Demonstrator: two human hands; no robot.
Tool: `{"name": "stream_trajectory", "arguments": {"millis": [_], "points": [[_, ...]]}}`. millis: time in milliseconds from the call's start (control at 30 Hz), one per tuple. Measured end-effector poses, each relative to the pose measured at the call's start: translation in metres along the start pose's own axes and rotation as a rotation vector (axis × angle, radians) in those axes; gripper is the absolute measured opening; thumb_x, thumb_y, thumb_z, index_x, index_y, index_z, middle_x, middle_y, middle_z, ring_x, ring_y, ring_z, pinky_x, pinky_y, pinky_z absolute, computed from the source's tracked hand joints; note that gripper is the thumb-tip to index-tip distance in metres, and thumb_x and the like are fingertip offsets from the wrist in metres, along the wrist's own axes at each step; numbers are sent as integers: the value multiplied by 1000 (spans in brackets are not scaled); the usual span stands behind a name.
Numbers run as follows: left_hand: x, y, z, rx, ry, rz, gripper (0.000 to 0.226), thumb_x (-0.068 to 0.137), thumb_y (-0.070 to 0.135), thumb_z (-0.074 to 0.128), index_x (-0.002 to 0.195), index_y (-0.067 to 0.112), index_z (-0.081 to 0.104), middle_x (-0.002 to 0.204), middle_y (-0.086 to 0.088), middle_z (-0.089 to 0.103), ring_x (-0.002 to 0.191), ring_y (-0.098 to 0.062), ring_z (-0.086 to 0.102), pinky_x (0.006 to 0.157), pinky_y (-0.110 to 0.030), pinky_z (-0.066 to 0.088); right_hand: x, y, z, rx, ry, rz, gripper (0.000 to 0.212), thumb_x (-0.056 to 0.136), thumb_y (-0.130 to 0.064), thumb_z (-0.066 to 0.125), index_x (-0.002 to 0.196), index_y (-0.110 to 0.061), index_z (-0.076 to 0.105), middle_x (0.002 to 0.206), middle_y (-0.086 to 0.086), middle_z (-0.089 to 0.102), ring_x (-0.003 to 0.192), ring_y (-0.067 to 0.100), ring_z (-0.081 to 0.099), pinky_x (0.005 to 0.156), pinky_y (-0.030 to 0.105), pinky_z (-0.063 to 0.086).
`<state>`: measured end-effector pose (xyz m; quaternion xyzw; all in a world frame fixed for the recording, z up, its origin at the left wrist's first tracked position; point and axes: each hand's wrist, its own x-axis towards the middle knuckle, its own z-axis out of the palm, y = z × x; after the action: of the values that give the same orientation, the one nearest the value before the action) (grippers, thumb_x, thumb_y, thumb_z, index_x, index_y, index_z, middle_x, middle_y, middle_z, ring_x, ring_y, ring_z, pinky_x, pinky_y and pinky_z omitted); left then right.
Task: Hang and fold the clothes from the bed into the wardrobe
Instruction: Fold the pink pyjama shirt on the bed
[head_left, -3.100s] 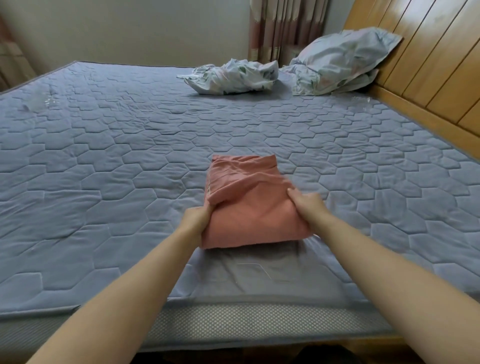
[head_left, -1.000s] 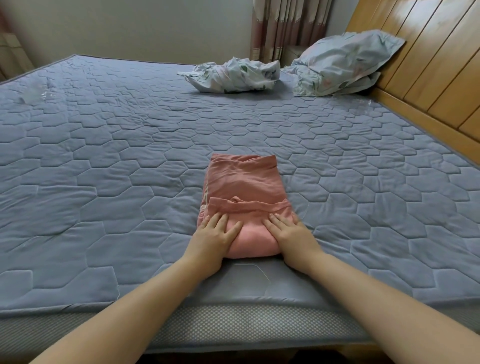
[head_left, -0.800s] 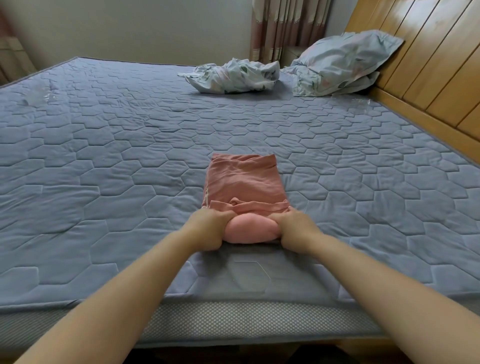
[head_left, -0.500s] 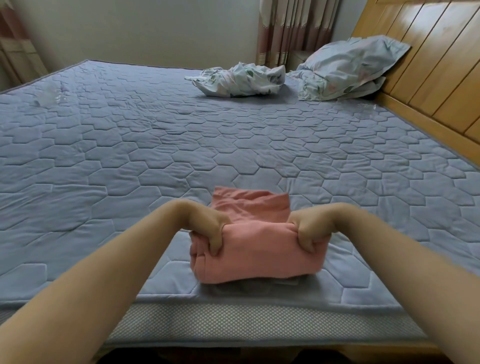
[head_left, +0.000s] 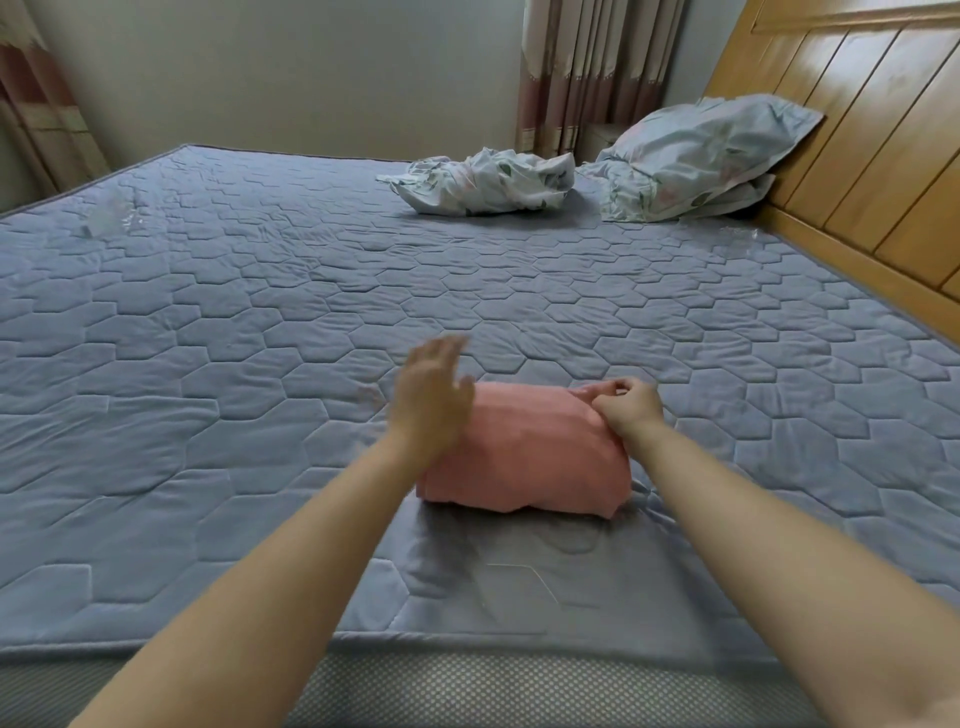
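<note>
A pink garment (head_left: 524, 452), folded into a thick bundle, lies on the blue quilted mattress (head_left: 260, 322) near its front edge. My right hand (head_left: 626, 410) pinches the cloth at the bundle's far right corner. My left hand (head_left: 431, 400) hovers blurred over the bundle's left end, fingers straight and spread, holding nothing. The wardrobe is not in view.
A crumpled floral sheet (head_left: 488, 182) and a floral pillow (head_left: 696, 156) lie at the far right of the bed, against the wooden headboard (head_left: 872, 130). Curtains (head_left: 587, 73) hang behind them. The mattress's mesh side (head_left: 467, 691) runs along the bottom.
Both hands rolled the near end of the garment forward into a thicker bundle. My left hand has since let go and lifted off; my right hand moved to the far right corner.
</note>
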<state>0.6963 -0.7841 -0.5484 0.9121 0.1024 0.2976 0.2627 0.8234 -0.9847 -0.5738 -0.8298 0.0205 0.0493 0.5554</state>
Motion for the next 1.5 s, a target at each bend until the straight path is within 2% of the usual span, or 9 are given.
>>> {"name": "stream_trajectory", "arguments": {"millis": [67,167,267,400,700,867,1100,1400,1500], "points": [[-11,9,18,229,-265,206,50,96,31,42,144,20,39,151,-6,37,140,-26,30,112,-44,20,0,9,8,-104,-14,-29,17,83,-5,63,100,-5,64,91,6,65,91,21,58,77,26,46],[-28,-5,43,464,-593,102,53,99,50,23,150,36,18,160,6,11,147,-20,8,115,-52,7,-1,18,9,-255,-100,-83,26,90,-16,61,111,-1,62,109,11,66,99,21,56,83,24,40],[-39,-21,56,401,-592,-18,51,99,52,20,149,41,19,160,11,9,147,-17,4,116,-51,5,-1,26,6,-336,-175,12,60,90,-43,60,127,4,54,127,16,59,115,29,55,92,30,42],[-44,-25,63,381,-524,-50,50,98,53,21,148,42,22,159,13,10,147,-15,4,116,-48,3,-11,28,1,-59,-412,430,70,77,-63,65,124,-13,53,114,10,63,94,27,63,70,32,51],[-40,-18,53,413,-666,-89,53,99,49,17,150,41,5,160,13,-5,147,-18,-6,114,-53,5,-40,9,9,442,-500,599,38,89,-16,64,121,3,58,114,23,64,103,33,63,92,44,51],[-9,35,-10,225,-744,-128,61,101,41,31,153,25,4,161,2,2,147,-20,5,118,-43,13,-64,-82,-35,171,-411,285,36,81,-2,71,114,9,60,104,21,66,91,28,64,84,40,53],[97,188,-113,-137,-865,106,99,76,27,76,152,10,14,157,-11,20,146,-22,18,119,-40,11,-98,-262,-175,-902,-432,-422,22,78,-7,52,96,-19,55,99,5,64,91,27,59,68,35,45],[193,433,-222,-450,-826,521,101,62,48,79,146,36,23,137,26,36,130,-2,35,105,-12,27,-199,-454,-406,-958,-113,-525,24,83,-5,52,84,-28,45,78,-2,60,67,16,50,53,27,32],[204,495,-248,-544,-788,687,68,70,34,75,132,27,48,119,12,56,112,-8,48,95,-27,41,-240,-490,-448,-948,55,-478,16,81,-6,53,83,-22,49,76,-2,60,67,17,50,55,30,32]]}}
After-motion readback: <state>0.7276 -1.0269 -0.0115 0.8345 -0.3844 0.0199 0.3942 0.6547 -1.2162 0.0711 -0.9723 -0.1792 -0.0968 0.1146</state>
